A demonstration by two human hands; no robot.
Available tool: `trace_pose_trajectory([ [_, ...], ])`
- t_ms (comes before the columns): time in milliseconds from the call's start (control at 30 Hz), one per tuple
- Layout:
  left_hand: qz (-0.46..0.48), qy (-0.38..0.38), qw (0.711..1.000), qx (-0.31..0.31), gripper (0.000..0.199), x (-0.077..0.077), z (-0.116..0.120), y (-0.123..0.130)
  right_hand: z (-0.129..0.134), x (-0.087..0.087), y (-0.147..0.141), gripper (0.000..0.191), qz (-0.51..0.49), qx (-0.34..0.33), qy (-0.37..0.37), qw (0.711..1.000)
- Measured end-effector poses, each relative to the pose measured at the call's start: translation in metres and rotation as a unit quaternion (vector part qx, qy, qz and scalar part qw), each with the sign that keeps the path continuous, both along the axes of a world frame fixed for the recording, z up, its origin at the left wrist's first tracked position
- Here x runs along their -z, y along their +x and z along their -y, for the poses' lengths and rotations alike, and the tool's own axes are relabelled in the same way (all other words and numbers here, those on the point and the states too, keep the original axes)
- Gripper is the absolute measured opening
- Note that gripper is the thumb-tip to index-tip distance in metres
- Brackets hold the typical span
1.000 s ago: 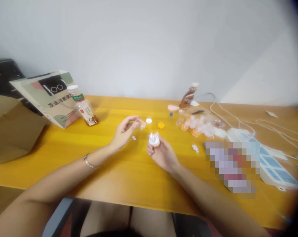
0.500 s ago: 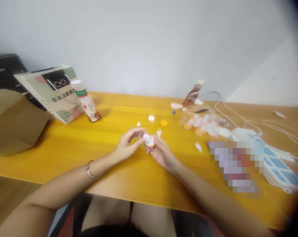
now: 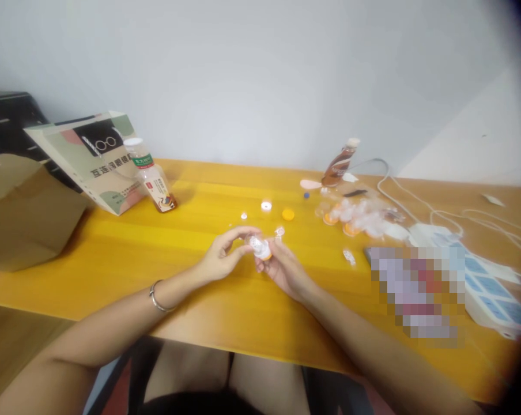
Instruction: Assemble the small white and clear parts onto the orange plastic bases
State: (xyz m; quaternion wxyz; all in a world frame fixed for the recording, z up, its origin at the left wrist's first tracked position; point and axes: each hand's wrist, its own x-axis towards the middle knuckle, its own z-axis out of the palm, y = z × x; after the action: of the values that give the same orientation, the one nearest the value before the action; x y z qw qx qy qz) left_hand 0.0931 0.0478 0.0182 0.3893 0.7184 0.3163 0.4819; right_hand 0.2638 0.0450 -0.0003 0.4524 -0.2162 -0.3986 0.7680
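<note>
Above the middle of the table, my left hand (image 3: pixel 225 252) and my right hand (image 3: pixel 289 272) meet. Between the right thumb and fingers is a small clear-and-white plastic container with an orange end (image 3: pixel 263 249). The left fingertips pinch a clear plastic piece (image 3: pixel 253 241) against the container's left side; blur hides whether the two are joined. Just beyond the hands lie a small white piece (image 3: pixel 244 216), a white ring-like disc (image 3: pixel 266 206), an orange cap (image 3: pixel 288 214) and a printed white slip (image 3: pixel 279 231). A second printed slip (image 3: pixel 349 257) rests to the right.
A paper bag (image 3: pixel 113 193), a brown bag (image 3: pixel 31 213) and a clear bottle (image 3: pixel 157 187) stand left. At right are a brown-drink bottle (image 3: pixel 339 167), clustered clear-and-orange containers (image 3: pixel 351 222), a blurred-out flat item (image 3: pixel 416 294), a power strip (image 3: pixel 489 288) and white cables (image 3: pixel 420 202).
The clear piece in my left fingers has come up against the container in my right hand; a gap showed at its round rim before. The view has shifted slightly.
</note>
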Motion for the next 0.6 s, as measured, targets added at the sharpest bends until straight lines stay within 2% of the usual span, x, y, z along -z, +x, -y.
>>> trace_pose_trajectory([
  [100,-0.033,-0.002,0.998,0.050,0.034,-0.008,-0.002,-0.006,-0.001,0.001,-0.001,0.016,0.024,0.030,0.019,0.999],
  [200,-0.061,0.017,0.998,0.013,0.043,-0.011,-0.004,-0.010,0.000,0.001,-0.002,0.016,0.091,0.100,0.095,0.986],
  [267,-0.099,0.026,0.995,-0.022,0.036,-0.011,-0.005,-0.011,0.001,0.002,-0.003,0.019,0.134,0.138,0.152,0.969],
  [333,-0.137,0.050,0.989,-0.023,0.025,-0.012,-0.005,-0.011,0.003,0.003,-0.003,0.020,0.156,0.153,0.181,0.959],
  [400,-0.151,0.097,0.984,0.009,0.021,-0.015,-0.004,-0.012,0.004,0.003,-0.003,0.016,0.147,0.141,0.165,0.965],
  [467,-0.144,0.134,0.978,0.066,0.022,-0.019,-0.002,-0.012,0.004,0.003,-0.004,0.014,0.111,0.103,0.117,0.982],
  [533,-0.136,0.135,0.975,0.108,0.029,-0.022,0.000,-0.013,0.004,0.002,-0.005,0.016,0.073,0.080,0.076,0.991],
  [600,-0.130,0.105,0.981,0.100,0.046,-0.022,0.001,-0.012,0.004,0.001,-0.006,0.016,0.064,0.088,0.064,0.992],
])
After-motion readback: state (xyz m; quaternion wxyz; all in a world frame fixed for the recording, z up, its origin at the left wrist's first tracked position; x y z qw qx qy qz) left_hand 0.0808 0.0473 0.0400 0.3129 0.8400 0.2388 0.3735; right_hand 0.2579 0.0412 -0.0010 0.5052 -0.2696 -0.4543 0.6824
